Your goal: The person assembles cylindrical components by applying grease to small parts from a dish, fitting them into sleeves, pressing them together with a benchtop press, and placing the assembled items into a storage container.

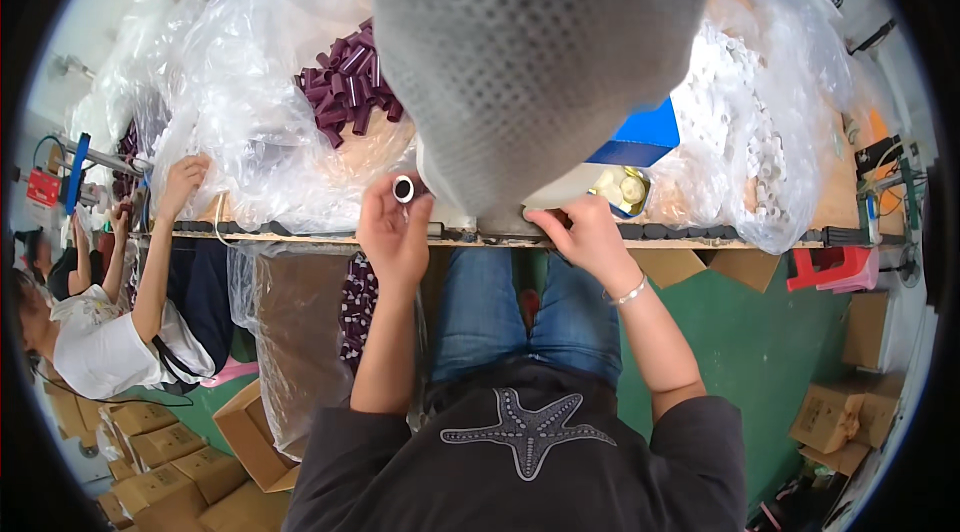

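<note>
My left hand [393,237] is closed around a short tube [403,189] at the table's front edge. Its round white-rimmed end with a dark opening faces me. To the right, my right hand [588,240] has its thumb and fingers drawn together at the edge. Whatever lies between those fingertips is too small or hidden to make out. A blurred grey mesh thing [540,52] close to the camera covers the middle of the table. Beyond my left hand lies a heap of dark purple tubes [350,87]. Beside my right hand stands a small container of pale round pieces [622,190].
A blue box [642,135] and many small white parts [740,122] in clear plastic are at the right. Plastic sheeting [250,82] spreads leftward, near a co-worker's hand [186,177]. Below are a bag of purple pieces [357,307], cartons [265,432] and a red stool [828,266].
</note>
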`<state>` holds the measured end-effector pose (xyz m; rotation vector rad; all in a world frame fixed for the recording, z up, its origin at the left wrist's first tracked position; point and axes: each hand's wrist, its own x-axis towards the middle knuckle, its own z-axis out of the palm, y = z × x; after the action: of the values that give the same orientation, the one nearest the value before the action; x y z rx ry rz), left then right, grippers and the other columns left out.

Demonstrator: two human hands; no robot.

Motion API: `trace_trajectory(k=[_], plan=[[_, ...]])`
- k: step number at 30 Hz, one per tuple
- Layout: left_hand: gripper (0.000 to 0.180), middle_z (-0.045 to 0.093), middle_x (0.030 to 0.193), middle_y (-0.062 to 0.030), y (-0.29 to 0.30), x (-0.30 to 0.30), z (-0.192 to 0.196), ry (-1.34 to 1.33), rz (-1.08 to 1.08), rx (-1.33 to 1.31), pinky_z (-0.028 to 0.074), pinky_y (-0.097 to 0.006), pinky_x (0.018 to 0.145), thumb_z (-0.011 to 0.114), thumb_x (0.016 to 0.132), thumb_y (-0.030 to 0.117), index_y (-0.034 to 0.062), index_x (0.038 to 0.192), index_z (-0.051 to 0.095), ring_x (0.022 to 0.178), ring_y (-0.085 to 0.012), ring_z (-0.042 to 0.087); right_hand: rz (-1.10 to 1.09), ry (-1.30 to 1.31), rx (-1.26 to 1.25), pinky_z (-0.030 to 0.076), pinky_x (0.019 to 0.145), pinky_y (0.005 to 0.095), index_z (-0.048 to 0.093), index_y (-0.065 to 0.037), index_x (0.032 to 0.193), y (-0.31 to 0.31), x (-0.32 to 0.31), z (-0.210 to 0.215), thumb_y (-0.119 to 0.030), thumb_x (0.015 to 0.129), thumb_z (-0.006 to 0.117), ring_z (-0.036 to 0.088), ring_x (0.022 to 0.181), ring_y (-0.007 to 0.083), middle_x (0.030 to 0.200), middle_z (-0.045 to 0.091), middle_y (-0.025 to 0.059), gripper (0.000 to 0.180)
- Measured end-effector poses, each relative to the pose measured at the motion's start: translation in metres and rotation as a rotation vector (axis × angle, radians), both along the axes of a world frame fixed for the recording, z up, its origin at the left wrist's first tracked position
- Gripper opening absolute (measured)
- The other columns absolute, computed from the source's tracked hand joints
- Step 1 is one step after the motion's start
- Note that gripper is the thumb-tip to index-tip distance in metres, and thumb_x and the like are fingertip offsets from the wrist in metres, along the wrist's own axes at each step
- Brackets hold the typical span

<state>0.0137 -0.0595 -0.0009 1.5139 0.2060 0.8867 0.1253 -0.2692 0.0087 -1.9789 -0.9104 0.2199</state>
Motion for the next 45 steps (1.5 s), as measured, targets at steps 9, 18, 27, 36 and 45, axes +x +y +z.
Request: trace_trajectory(k=[9, 18, 27, 36, 45], plan=[[0.033, 0.064, 0.117, -0.0172, -0.027, 0.005, -0.007, -0.063, -0.202, -0.006, 0.049, -0.027, 0.092, 0.063, 0.087, -0.008, -0.0068, 0.119, 0.053, 0.102, -0.0152, 0.062, 0.094, -0.272, 0.082, 0.047, 0.060, 0.0425, 0.063, -0.002, 0.083, 0.004, 0.003, -0.006, -0.019, 0.080, 0.075, 0.060, 0.068, 0.0341, 0.074, 0.061, 0.0147, 0.021], [0.036, 0.063, 0.114, -0.0137, -0.049, 0.007, -0.005, -0.028, -0.272, -0.049, 0.048, -0.028, 0.093, 0.062, 0.087, -0.010, -0.0083, 0.122, 0.052, 0.104, -0.0163, 0.061, -0.089, -0.071, 0.107, 0.047, 0.059, 0.0381, 0.064, 0.000, 0.093, -0.013, -0.016, 0.015, -0.017, 0.074, 0.080, 0.060, 0.066, 0.0299, 0.074, 0.060, 0.0124, 0.030], [0.035, 0.063, 0.114, -0.0140, -0.045, 0.007, -0.016, 0.005, -0.229, -0.154, 0.048, -0.028, 0.091, 0.059, 0.085, -0.013, -0.0061, 0.119, 0.054, 0.103, -0.0167, 0.061, 0.003, -0.385, 0.398, 0.049, 0.065, 0.0398, 0.065, -0.002, 0.088, 0.010, 0.001, -0.021, -0.010, 0.080, 0.073, 0.062, 0.074, 0.0320, 0.082, 0.063, 0.0142, 0.014], [0.035, 0.064, 0.116, -0.0188, -0.002, -0.002, -0.035, 0.001, -0.073, -0.046, 0.052, -0.024, 0.078, 0.063, 0.089, -0.001, -0.0020, 0.122, 0.054, 0.095, -0.0163, 0.063, 0.121, 0.719, 0.450, 0.044, 0.049, 0.0218, 0.064, -0.003, 0.088, -0.071, -0.044, -0.007, -0.018, 0.094, 0.064, 0.057, 0.055, 0.0068, 0.077, 0.067, 0.0039, 0.016], [0.032, 0.063, 0.118, -0.0200, 0.049, -0.015, -0.065, -0.076, -0.029, -0.235, 0.052, -0.028, 0.087, 0.062, 0.092, 0.001, -0.0024, 0.122, 0.052, 0.101, -0.0188, 0.063, -1.008, 0.735, 0.269, 0.054, 0.070, 0.0305, 0.060, 0.006, 0.115, -0.266, 0.041, -0.118, -0.033, 0.096, 0.061, 0.068, 0.082, 0.0177, 0.086, 0.070, 0.0094, 0.043]])
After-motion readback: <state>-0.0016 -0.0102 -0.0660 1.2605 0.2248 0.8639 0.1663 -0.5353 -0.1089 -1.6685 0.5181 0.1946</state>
